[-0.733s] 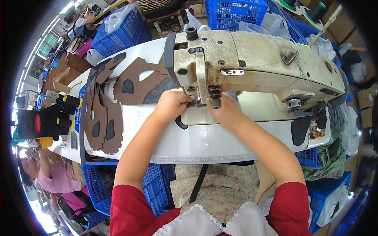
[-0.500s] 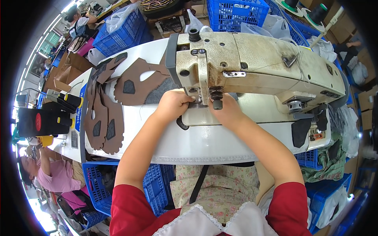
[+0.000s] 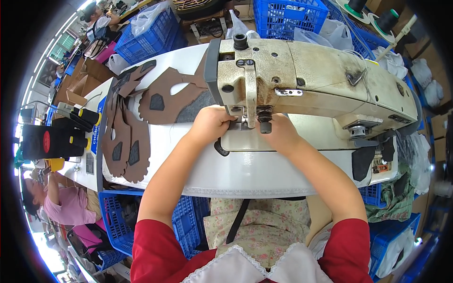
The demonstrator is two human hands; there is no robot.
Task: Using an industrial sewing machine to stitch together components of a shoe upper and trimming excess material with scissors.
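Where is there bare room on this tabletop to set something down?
Mainly the white tabletop between the forearms, bordered by the machine bed and ruler strip. Another patch lies between the left forearm and the brown pieces crowding the left end. It's crowded at the needle area, where left hand and right hand sit close.

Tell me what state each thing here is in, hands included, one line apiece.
Sewing machine: upright, stained; running or stopped, can't tell.
Left hand: fingers bent, grip partly hidden.
Right hand: partly behind a dark knob, grip unclear.
Brown pieces: lying loosely overlapped, dark patches on them.
Black piece: lying loose.
Cardboard box: open.
Blue crate: open-topped, things inside.
Thread spool: wound with black thread.
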